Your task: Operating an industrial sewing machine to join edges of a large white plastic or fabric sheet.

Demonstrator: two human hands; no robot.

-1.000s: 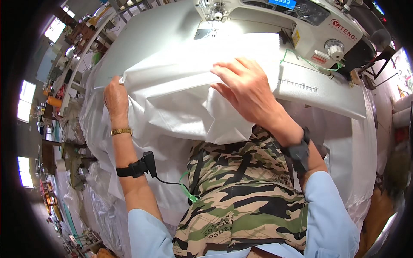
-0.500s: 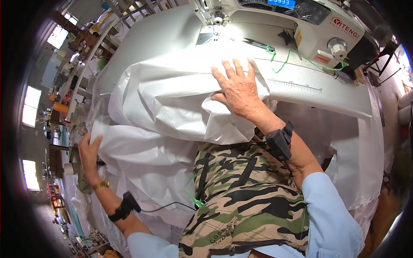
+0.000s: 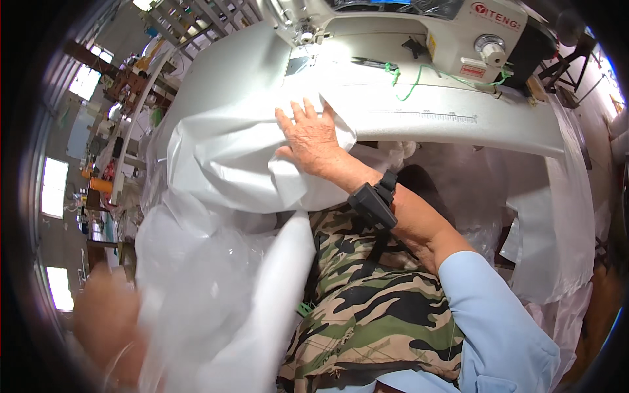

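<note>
My right hand (image 3: 314, 139) lies palm down on a glossy white sheet (image 3: 219, 150) with its fingers spread. The sheet is bunched on the sewing machine table, its far edge close to the needle area. At the lower left my left hand (image 3: 108, 321) is smeared by motion, so its fingers cannot be made out. Beside that hand a blurred white fold (image 3: 282, 281) and some clear, crinkled plastic (image 3: 196, 275) hang down past my lap. The white sewing machine (image 3: 452, 39) stands at the far side, with its lamp shining on the sheet.
Small dark snips (image 3: 370, 63) and a green cord (image 3: 419, 75) lie on the machine bed. A printed ruler scale (image 3: 436, 116) runs along the table's near edge. More white sheeting (image 3: 550, 223) hangs at the right. Cluttered shelves (image 3: 121, 131) stand at the left.
My left hand has moved down and nearer, out of the sheet's left edge area, and a white fold now sweeps beside my lap. The view has shifted; my right hand still rests on the sheet.
</note>
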